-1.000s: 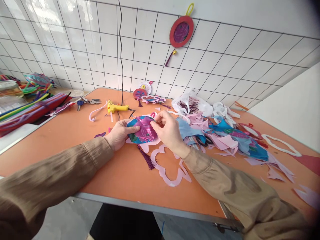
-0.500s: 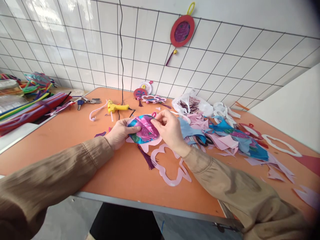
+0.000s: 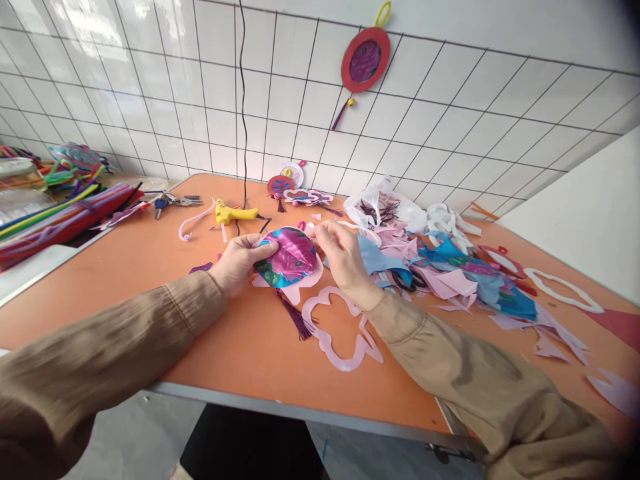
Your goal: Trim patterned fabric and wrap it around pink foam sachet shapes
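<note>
A shiny pink and blue fabric piece on a pale pink backing (image 3: 293,257) is held up over the orange table. My left hand (image 3: 240,263) grips its left edge, thumb on the front. At its upper right edge, near a small pink loop (image 3: 301,226), my right hand (image 3: 340,253) has thumb and fingers pinched together; what lies between them is too small to make out. A dark purple tassel (image 3: 295,316) lies below the piece, beside a pale pink scalloped frame (image 3: 325,340).
A yellow glue gun (image 3: 235,213) and keys (image 3: 161,205) lie behind on the left. Fabric scraps (image 3: 450,283), scissors (image 3: 413,280) and a plastic bag (image 3: 413,213) spread over the right. Colourful pipe cleaners (image 3: 65,223) lie far left.
My right hand has shifted from the front of the fabric to its upper right edge, slightly rightward. More of the fabric's face now shows. My left hand still holds the left edge.
</note>
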`<state>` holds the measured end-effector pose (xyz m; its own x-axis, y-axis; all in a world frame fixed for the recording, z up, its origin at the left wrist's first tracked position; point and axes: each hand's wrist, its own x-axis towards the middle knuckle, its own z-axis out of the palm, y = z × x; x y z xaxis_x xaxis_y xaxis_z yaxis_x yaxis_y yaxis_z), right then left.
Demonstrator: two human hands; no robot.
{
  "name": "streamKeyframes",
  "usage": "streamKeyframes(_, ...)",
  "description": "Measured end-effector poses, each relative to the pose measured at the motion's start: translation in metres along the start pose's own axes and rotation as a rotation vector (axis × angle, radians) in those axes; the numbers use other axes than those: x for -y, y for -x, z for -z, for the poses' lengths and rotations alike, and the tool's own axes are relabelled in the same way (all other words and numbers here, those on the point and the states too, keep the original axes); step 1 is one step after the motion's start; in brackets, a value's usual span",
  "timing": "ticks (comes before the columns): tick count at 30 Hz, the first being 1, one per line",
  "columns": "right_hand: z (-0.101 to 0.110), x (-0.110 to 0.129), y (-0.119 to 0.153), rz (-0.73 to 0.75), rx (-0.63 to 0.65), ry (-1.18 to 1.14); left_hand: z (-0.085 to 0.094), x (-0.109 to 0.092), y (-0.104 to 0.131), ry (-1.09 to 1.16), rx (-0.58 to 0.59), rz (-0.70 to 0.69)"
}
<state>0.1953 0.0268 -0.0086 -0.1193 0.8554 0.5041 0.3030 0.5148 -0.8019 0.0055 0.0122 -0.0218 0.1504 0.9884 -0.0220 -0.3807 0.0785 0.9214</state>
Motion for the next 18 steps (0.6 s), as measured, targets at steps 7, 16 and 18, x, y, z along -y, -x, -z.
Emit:
streamKeyframes(7,-0.0023,-0.0029,0.0019,-0.122,0.125,-0.157,0.0002,-0.0004,-0.0006,0.009,-0.023,-0.029)
streamKeyframes(16,-0.0076,-0.0052,0.0015,-0.185,0.104,-0.096,0.0002,-0.0019,-0.0019,-0.013,-0.047,-0.01)
streamKeyframes(18,-0.008,-0.0051,0.0015,-0.19,0.101,-0.106,0.001,-0.003,-0.002,-0.023,-0.049,0.004)
